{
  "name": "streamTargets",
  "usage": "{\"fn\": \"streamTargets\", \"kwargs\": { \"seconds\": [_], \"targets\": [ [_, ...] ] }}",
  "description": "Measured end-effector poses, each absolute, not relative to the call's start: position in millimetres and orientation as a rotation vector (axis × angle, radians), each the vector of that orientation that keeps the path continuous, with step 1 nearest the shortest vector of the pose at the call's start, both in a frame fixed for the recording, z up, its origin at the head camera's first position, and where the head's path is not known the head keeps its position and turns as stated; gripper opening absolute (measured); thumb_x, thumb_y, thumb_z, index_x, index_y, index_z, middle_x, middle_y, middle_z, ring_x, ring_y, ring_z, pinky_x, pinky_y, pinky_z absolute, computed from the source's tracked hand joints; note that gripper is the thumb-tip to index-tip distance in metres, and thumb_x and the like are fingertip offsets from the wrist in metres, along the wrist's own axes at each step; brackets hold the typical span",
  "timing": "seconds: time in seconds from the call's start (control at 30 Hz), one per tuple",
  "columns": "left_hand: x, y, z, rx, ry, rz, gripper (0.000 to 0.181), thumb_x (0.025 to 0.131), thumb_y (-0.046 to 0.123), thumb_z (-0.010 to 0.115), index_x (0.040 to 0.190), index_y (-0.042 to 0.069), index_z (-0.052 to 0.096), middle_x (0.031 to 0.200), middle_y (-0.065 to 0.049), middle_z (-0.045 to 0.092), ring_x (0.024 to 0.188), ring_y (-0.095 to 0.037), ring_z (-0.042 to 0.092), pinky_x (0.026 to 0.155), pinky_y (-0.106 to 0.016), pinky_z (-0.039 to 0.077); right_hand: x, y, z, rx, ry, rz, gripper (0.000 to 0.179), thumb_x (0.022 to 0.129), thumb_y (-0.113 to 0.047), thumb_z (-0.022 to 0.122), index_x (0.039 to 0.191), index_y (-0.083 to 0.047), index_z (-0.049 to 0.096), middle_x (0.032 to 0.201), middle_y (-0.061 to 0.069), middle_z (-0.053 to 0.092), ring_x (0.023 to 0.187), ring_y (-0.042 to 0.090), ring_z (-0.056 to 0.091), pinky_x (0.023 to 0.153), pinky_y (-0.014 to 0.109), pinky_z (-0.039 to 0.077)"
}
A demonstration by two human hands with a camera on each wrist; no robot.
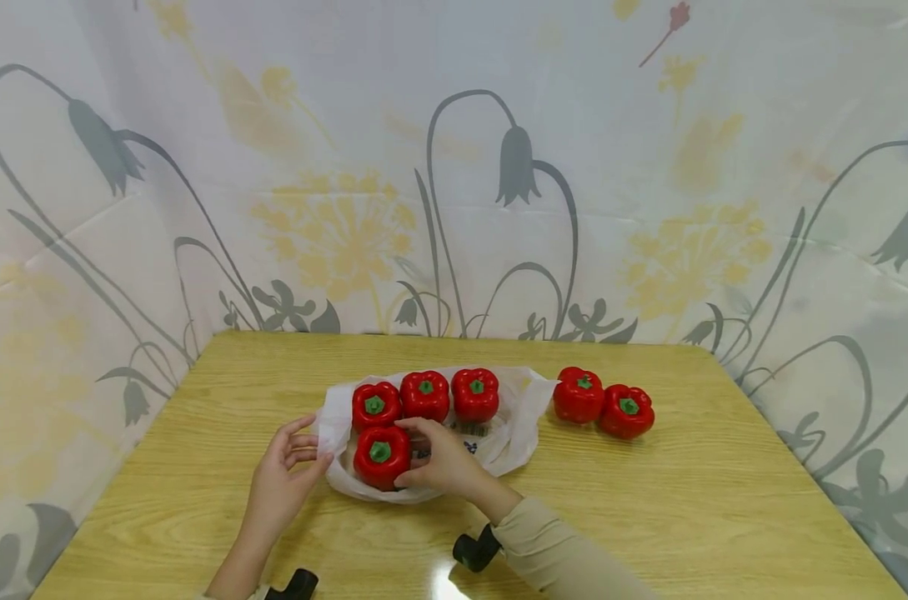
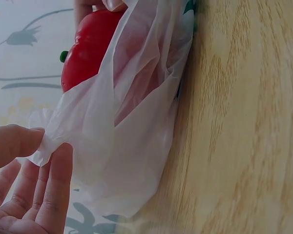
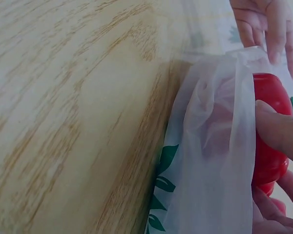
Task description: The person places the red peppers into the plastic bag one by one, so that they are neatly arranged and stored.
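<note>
A white plastic bag (image 1: 512,437) lies on the table with its mouth spread upward. Three red bell peppers sit in a row along its back, one of them a pepper (image 1: 425,397) in the middle. In front of them is another red bell pepper (image 1: 381,458), inside the near left part of the bag. My right hand (image 1: 444,460) holds this front pepper, thumb and fingers on its right side. At the bag's left end, my left hand (image 1: 284,475) pinches the rim between thumb and fingers, as the left wrist view shows.
Two more red bell peppers stand right of the bag, a rear pepper (image 1: 577,395) and a front pepper (image 1: 627,412) side by side. The wooden table (image 1: 694,517) ends at a flower-printed cloth (image 1: 454,167) behind. Green leaf prints (image 3: 166,184) mark the bag's side.
</note>
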State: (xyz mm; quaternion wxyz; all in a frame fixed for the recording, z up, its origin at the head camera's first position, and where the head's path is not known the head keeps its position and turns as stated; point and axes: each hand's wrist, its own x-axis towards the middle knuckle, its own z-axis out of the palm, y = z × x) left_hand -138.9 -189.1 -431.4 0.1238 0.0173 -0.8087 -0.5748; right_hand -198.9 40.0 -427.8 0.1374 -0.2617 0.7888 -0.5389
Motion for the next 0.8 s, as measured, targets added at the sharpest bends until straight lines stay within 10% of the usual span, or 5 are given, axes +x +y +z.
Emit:
{"fn": "streamTargets", "kwargs": {
  "seconds": [0.8],
  "targets": [
    [-138.1, -188.6, -431.7, 0.051, -2.351, -1.648, 0.055, 0.082, 0.0, 0.069, 0.132, 0.005, 0.045, 0.107, -0.016, 0.058, 0.086, -0.004, 0.056, 0.069, -0.019, 0.051, -185.4, 51.4, -421.0, -0.71, 2.15, -1.898, 0.054, 0.074, 0.011, 0.072, 0.123, 0.005, 0.049, 0.12, 0.024, 0.048, 0.104, 0.041, 0.054, 0.08, 0.035, 0.052]
  ]
}}
